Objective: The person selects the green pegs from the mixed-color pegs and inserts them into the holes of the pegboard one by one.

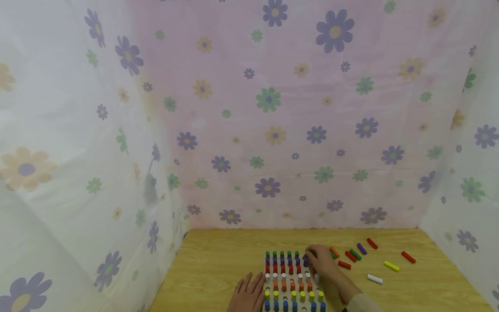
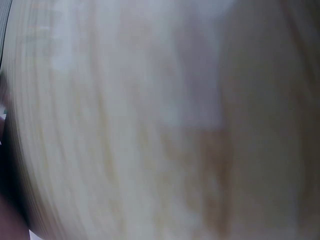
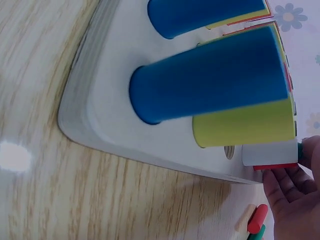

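A white pegboard (image 3: 112, 107) stands at the table's front, filled with rows of coloured pegs: green at the back, then purple, red, white, orange, yellow and blue. My right hand (image 1: 322, 263) reaches over its back right corner, thumb and fingers pinching a green peg (image 3: 300, 151) at the end of the green row. Most of that peg is hidden by the fingers. Along the board's left edge, my left hand (image 1: 247, 294) rests with its fingers extended. In the right wrist view a large blue peg (image 3: 210, 75) and a yellow peg (image 3: 245, 125) stand upright near the corner.
Loose pegs lie on the wooden table (image 1: 218, 255) right of the board: several red ones, a purple peg (image 1: 361, 248), a yellow peg (image 1: 391, 266) and a white peg (image 1: 375, 279) among them. Flower-patterned sheets (image 1: 269, 143) enclose the table. The left wrist view is blurred wood grain.
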The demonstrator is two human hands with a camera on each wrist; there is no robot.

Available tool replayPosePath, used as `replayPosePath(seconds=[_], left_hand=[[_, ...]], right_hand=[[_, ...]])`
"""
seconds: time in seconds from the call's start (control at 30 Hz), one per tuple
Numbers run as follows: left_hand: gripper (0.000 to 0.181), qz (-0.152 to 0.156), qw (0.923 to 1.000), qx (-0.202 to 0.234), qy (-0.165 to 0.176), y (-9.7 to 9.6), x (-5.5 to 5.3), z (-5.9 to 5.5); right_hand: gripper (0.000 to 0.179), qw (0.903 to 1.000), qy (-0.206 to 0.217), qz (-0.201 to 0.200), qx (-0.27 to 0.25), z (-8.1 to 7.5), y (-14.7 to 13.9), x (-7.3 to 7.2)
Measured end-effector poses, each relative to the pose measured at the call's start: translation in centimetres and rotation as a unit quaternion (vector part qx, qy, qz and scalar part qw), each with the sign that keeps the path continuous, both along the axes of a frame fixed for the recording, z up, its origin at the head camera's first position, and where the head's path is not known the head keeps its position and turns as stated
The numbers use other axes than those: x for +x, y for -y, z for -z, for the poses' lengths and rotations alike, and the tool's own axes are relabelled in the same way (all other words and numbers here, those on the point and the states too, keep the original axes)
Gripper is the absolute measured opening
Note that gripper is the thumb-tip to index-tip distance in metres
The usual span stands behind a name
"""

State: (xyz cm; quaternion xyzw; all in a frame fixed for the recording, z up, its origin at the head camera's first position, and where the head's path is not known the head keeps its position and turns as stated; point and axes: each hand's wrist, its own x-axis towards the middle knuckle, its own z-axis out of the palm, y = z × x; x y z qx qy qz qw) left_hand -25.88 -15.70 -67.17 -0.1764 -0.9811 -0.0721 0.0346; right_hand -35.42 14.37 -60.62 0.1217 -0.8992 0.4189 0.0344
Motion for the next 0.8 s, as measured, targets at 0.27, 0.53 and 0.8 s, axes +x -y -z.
replayPosePath(seconds=[0.27, 0.53, 0.8], left_hand=[[0.061, -0.002, 0.9999, -0.010, -0.003, -0.05, -0.02, 0.20], [0.061, 0.000, 1.0000, -0.002, 0.004, -0.16, -0.12, 0.16], [0.063, -0.001, 0.9999, -0.009, -0.004, 0.02, -0.13, 0.16]], right_hand=[[0.021, 0.9998, -0.002, -0.018, -0.005, 0.19, 0.38, -0.03], [0.017, 0.9994, 0.002, 0.033, 0.004, -0.03, 0.84, 0.31], [0.018, 0.9985, 0.044, 0.023, -0.022, 0.01, 0.57, 0.48]])
